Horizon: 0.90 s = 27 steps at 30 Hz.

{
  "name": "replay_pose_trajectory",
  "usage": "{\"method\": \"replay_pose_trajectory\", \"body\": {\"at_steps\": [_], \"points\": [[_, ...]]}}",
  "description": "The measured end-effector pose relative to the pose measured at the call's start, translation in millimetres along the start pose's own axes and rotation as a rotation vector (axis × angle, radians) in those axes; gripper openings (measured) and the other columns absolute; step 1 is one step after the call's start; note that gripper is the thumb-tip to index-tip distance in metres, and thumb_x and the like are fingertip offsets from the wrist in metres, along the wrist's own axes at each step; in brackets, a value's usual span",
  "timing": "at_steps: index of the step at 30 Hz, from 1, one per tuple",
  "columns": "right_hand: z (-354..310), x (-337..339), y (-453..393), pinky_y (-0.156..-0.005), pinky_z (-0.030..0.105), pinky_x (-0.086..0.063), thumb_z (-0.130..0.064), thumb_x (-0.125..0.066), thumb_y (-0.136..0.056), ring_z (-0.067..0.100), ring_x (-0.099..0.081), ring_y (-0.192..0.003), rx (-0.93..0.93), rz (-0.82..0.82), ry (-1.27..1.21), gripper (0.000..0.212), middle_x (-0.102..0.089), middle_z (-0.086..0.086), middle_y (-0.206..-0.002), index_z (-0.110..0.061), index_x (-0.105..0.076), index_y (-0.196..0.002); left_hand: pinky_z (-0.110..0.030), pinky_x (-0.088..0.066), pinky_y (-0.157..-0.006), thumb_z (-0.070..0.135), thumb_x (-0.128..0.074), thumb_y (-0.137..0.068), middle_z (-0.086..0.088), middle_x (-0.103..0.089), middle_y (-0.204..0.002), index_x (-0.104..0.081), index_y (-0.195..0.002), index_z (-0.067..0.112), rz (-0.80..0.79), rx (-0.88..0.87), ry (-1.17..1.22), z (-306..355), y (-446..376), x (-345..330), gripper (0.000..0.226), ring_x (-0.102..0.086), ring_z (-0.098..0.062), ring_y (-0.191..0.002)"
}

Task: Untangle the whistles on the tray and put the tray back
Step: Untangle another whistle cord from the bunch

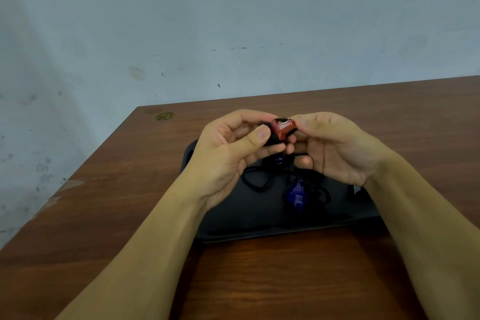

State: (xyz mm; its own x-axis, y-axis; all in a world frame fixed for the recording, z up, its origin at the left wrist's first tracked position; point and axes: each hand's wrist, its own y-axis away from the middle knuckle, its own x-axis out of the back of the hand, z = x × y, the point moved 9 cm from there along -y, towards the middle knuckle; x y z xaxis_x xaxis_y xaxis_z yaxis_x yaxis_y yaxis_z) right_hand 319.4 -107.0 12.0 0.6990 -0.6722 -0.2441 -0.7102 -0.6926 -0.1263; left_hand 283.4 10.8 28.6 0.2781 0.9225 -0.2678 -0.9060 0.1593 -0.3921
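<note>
"Forearms fill the near edge, both reaching out over the worktop toward the black tray. What is each hand doing?"

"Taking the tray as the landmark and reading from its left: the left hand hangs above the tray's far-left part, its grip narrow, thumb pressed toward curled fingers with dark cord bunched between them. Just beside it, above the tray's far middle, sits the red whistle. The right hand pinches that whistle at its fingertips, so its grip is closed on the red body."

"And the rest of the tangle?"

"Black cord drops from the hands and loops down onto the tray's floor. A blue whistle lies on the tray near its middle, below the right hand, with more cord curled just beside it. Whether its cord is knotted to the red one's cannot be made out; cord and tray are both dark."

"What might go wrong from here?"

"Likely a tightened knot. If the hands draw apart while a loop is crossed, the snarl would cinch instead of opening. A hard lift could also drag the blue whistle up by a shared strand and off the tray onto the worktop. Feeding the red whistle back through a slack loop looks safer than tugging."
</note>
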Motion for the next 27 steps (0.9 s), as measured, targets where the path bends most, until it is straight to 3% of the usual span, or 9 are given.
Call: {"method": "replay_pose_trajectory", "body": {"at_steps": [3,8,15,19,24,27], "points": [[1,-3,1,-0.048,0.015,-0.046,-0.039,-0.088,-0.069,0.007,-0.058,-0.066,-0.006,-0.053,0.009,0.047,-0.06,0.0,-0.072,-0.003,-0.07,-0.094,-0.03,-0.059,-0.081,0.002,-0.064,-0.089,-0.019,-0.07,-0.102,-0.066,-0.106,-0.002,-0.021,-0.004,0.008,0,0,1,0.018,-0.071,-0.028,-0.094],[-4,-4,-1,-0.045,0.014,-0.041,-0.036,-0.082,-0.075,0.006,-0.051,-0.064,0.053,-0.057,0.016,0.048,-0.055,0.0,-0.071,0.002,-0.062,-0.096,-0.032,-0.058,-0.082,-0.001,-0.063,-0.087,-0.022,-0.068,-0.106,-0.065,-0.106,-0.001,-0.054,-0.064,-0.067,6,0,1,0.019,-0.069,-0.035,-0.099],[-14,2,2,-0.041,0.016,-0.036,-0.028,-0.065,-0.084,0.007,-0.047,-0.058,0.136,0.101,0.205,0.022,-0.052,0.009,-0.073,-0.006,-0.066,-0.083,-0.043,-0.059,-0.087,0.002,-0.068,-0.086,-0.01,-0.073,-0.102,-0.067,-0.105,0.005,0.003,-0.186,-0.429,21,1,5,0.02,-0.073,-0.026,-0.092],[-19,12,3,-0.041,0.017,-0.036,-0.028,-0.063,-0.083,0.008,-0.046,-0.052,0.183,0.257,0.391,0.022,-0.055,0.005,-0.064,-0.007,-0.064,-0.081,-0.035,-0.059,-0.084,-0.002,-0.07,-0.088,-0.004,-0.074,-0.098,-0.068,-0.104,0.012,0.077,-0.193,-0.563,23,1,11,0.021,-0.074,-0.017,-0.088],[-13,7,1,-0.043,0.018,-0.036,-0.026,-0.061,-0.094,0.008,-0.046,-0.058,0.14,0.165,0.327,0.022,-0.05,0.003,-0.067,-0.007,-0.063,-0.082,-0.029,-0.058,-0.082,-0.001,-0.071,-0.088,-0.001,-0.072,-0.098,-0.068,-0.102,0.018,0.086,-0.216,-0.677,24,2,7,0.024,-0.07,-0.012,-0.093],[-13,5,-1,-0.043,0.02,-0.035,-0.023,-0.058,-0.101,0.012,-0.041,-0.054,0.155,0.203,0.397,0.027,-0.05,0.001,-0.065,-0.019,-0.068,-0.076,-0.038,-0.059,-0.081,0.008,-0.074,-0.086,0.007,-0.069,-0.098,-0.067,-0.099,0.026,0.119,-0.251,-0.821,26,2,10,0.023,-0.067,-0.014,-0.096]]}}
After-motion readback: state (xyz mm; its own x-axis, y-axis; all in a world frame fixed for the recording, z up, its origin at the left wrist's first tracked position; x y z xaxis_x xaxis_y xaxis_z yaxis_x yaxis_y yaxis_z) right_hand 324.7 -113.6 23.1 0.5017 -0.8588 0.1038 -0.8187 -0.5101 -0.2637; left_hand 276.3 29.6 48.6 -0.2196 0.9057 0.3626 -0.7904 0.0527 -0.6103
